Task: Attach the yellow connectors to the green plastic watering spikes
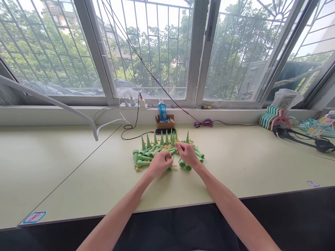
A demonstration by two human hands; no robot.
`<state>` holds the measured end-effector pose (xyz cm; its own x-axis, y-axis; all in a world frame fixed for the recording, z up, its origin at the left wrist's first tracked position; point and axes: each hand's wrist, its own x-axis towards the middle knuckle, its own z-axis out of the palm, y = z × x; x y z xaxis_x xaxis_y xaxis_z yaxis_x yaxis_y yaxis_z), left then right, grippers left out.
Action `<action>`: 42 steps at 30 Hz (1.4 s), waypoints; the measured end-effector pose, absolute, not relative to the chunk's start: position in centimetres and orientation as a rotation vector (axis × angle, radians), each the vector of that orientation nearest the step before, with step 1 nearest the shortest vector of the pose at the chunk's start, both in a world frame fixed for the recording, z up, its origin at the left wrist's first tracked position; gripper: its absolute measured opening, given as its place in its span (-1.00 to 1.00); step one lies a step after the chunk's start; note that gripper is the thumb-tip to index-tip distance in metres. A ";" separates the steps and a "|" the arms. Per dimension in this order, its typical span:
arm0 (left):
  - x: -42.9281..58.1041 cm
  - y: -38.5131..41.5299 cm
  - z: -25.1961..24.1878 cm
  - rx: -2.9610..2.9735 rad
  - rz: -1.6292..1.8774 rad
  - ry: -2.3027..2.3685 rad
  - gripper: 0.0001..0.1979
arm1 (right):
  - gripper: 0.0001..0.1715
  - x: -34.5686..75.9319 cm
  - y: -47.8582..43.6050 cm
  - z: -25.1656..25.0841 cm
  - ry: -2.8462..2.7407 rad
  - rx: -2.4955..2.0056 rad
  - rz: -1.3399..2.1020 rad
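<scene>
A heap of green cone-shaped plastic spikes [149, 153] with small yellow parts lies on the pale table [248, 164], and several spikes stand upright in a row [164, 137] at the back. My left hand [158, 164] rests at the heap's front, fingers curled round a green spike [170, 168]. My right hand [187, 153] is beside it over the heap's right side, fingers pinched together on something small that I cannot make out.
A blue bottle [162, 111] stands in a small cardboard box [164, 122] behind the heap, beside a dark phone [164, 131]. Cables [202, 122] and a power strip [133, 103] lie by the window. A headset [300, 136] and coloured items sit far right.
</scene>
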<state>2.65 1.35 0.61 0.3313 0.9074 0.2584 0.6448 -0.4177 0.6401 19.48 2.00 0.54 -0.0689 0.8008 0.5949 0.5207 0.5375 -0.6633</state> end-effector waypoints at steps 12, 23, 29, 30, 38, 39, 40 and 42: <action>2.7 1.4 0.7 2.242 0.882 1.420 -0.77 | -0.43 19.5 2.0 0.5 -1.745 -1.102 0.316; 2.9 1.3 1.5 2.201 1.208 1.416 -0.57 | -0.42 19.5 1.9 0.6 -1.729 -1.077 0.328; 2.9 1.3 1.2 2.192 1.232 1.361 -0.54 | -0.42 19.4 1.9 0.6 -1.742 -1.062 0.335; 2.9 1.2 1.2 2.188 1.233 1.347 -0.53 | -0.42 19.4 1.9 0.6 -1.742 -1.061 0.339; 0.3 -0.4 3.1 2.318 1.063 1.384 -0.65 | -0.42 19.1 1.9 0.5 -1.760 -1.042 0.370; -0.6 -0.7 3.4 2.348 0.982 1.408 -0.67 | -0.42 19.0 1.9 0.5 -1.761 -1.043 0.375; -1.6 -0.9 3.7 2.365 0.923 1.455 -0.69 | -0.41 19.0 1.8 0.6 -1.761 -1.043 0.379; -3.7 -1.5 4.1 2.408 0.800 1.530 -0.75 | -0.41 19.0 1.8 0.6 -1.764 -1.040 0.380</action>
